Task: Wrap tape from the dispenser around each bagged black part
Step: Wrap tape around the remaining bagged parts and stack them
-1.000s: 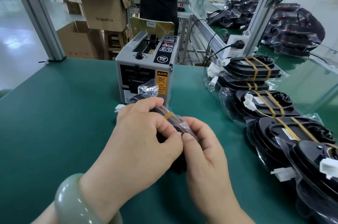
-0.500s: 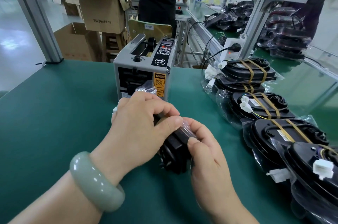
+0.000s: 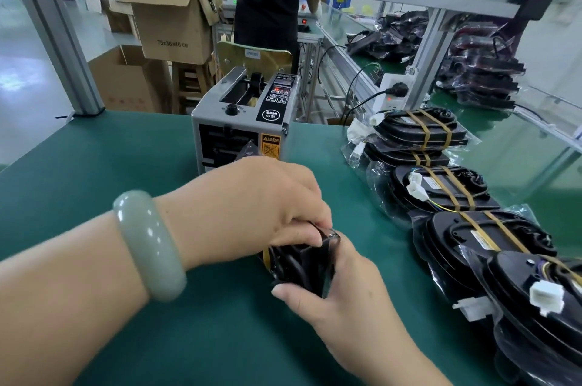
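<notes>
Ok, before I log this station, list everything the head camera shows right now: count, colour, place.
tape dispenser: one, grey, far middle of the mat.
bagged part: one, black in a clear bag, tan tape at its left end, between both hands.
taped parts: at least five, black with tan bands, row along the right.
mat: one, green, covering the bench.
cardboard boxes: at least three, brown, beyond the bench at left.
power strip: one, white, behind the row.
bagged piles: two, black, far bench at right.
bracelet: one, pale green, left wrist.
left hand: grips the bagged part from above.
right hand: holds it from below.
</notes>
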Available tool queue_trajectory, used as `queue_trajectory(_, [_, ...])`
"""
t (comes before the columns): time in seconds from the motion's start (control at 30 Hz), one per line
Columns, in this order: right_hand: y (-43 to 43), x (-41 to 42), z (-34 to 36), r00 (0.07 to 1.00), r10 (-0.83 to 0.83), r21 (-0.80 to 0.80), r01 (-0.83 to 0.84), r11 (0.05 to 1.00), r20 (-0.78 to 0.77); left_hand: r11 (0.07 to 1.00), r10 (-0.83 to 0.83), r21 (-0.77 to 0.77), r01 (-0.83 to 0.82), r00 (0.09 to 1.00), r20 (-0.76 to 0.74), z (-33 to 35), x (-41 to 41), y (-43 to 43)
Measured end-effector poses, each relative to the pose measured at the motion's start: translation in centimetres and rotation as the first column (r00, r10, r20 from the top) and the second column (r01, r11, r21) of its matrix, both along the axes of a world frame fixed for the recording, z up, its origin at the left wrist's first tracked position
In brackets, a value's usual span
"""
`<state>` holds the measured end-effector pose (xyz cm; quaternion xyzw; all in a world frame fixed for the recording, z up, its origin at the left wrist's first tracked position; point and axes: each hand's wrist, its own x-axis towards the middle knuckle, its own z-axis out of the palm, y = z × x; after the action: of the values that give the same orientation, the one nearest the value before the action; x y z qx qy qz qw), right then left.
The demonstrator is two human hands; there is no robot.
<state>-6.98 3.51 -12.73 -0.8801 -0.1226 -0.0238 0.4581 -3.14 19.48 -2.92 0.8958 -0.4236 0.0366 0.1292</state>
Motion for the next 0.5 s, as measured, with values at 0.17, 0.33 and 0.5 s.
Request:
queue_trajectory(0.17, [-1.2,1.0,0.5,0.998,0.047,0.047,-0.044,0.998,-0.049,0.998,-0.027,0.065,0.025,0.999,0.042,0.2,1.7,0.6])
queue_trajectory(0.33, [-1.8,1.1,0.4,0.992,0.125,-0.015,-0.125,0.992,-0.007,0.982,0.12,-0.136,-0.132,0.988,-0.097,-1.9,2.3,2.2])
queue_trajectory(0.5, [-2.5,1.3,0.2,0.985,0.171,-0.01,-0.171,0.985,-0.012,0.958,0.142,-0.238,-0.157,0.987,-0.077,-3.3,1.2,2.8])
